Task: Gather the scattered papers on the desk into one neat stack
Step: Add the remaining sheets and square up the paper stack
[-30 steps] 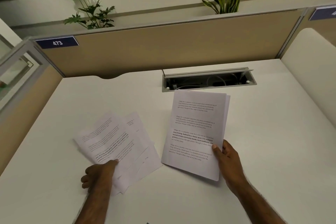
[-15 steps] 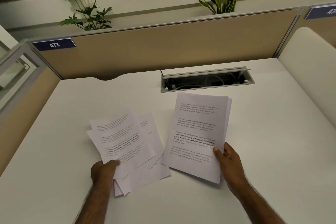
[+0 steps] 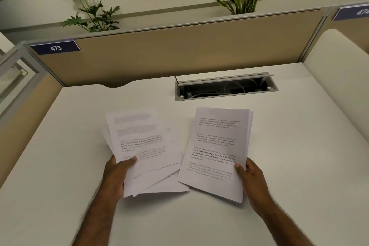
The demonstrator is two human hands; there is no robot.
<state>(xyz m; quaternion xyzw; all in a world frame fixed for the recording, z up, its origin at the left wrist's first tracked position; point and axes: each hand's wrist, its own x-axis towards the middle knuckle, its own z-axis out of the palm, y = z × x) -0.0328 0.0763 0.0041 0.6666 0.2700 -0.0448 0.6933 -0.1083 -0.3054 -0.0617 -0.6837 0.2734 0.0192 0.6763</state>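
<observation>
Two bunches of white printed papers are over the white desk (image 3: 60, 166). My left hand (image 3: 116, 175) grips a loose, fanned bunch of sheets (image 3: 143, 146) by its lower left edge, thumb on top; the sheets are uneven and blurred. My right hand (image 3: 252, 179) holds a tidier stack of sheets (image 3: 217, 152) by its lower right edge, thumb on the top page. The two bunches lie side by side, their inner lower corners nearly touching.
An open grey cable tray (image 3: 225, 89) with wires is set into the desk just behind the papers. Beige partition panels (image 3: 179, 52) close the back and left; a white padded divider (image 3: 339, 78) stands at right. Plants (image 3: 93, 14) sit above the partition.
My left hand has lifted its fanned sheets and carried them right, toward the right-hand stack. The right hand and its stack have barely moved.
</observation>
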